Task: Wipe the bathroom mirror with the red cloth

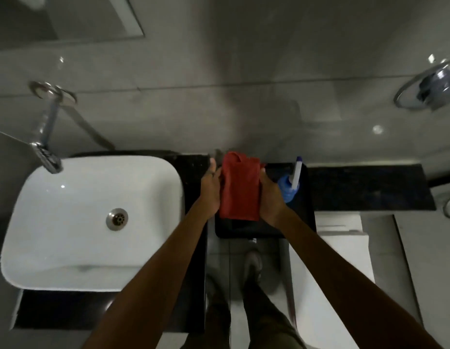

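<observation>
The red cloth (240, 188), folded into a long rectangle, is held between both hands above a black tray (246, 229) on the dark counter. My left hand (210, 188) grips its left edge, thumb pointing up. My right hand (271, 196) clasps its right edge. The mirror (67, 16) shows only as a corner at the top left, above the sink.
A white basin (67, 222) with a metal drain sits at the left under a chrome wall tap (46, 137). A blue spray bottle (290, 185) with a white nozzle stands right of my right hand. A chrome fitting (430, 89) juts from the wall at far right.
</observation>
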A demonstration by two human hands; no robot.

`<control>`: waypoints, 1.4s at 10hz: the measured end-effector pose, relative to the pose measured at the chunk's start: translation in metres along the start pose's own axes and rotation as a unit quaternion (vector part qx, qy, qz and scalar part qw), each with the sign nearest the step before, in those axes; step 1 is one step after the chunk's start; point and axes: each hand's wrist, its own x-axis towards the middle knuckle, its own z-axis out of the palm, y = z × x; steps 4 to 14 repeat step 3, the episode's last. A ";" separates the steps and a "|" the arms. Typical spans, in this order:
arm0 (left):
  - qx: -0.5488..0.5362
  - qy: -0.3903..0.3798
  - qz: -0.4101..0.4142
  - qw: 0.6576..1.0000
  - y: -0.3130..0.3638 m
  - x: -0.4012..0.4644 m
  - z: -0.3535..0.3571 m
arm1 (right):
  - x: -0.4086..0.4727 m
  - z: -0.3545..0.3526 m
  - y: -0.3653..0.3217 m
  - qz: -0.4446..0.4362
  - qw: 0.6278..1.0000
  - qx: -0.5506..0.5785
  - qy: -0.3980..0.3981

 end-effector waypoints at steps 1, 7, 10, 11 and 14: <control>0.077 0.041 -0.027 0.996 -0.026 0.023 -0.013 | 0.029 -0.019 0.020 0.009 0.998 -0.061 0.024; 0.191 0.097 0.048 0.976 -0.060 0.022 -0.022 | 0.041 -0.042 0.050 -0.078 0.954 -0.287 0.024; 0.191 0.097 0.048 0.976 -0.060 0.022 -0.022 | 0.041 -0.042 0.050 -0.078 0.954 -0.287 0.024; 0.191 0.097 0.048 0.976 -0.060 0.022 -0.022 | 0.041 -0.042 0.050 -0.078 0.954 -0.287 0.024; 0.191 0.097 0.048 0.976 -0.060 0.022 -0.022 | 0.041 -0.042 0.050 -0.078 0.954 -0.287 0.024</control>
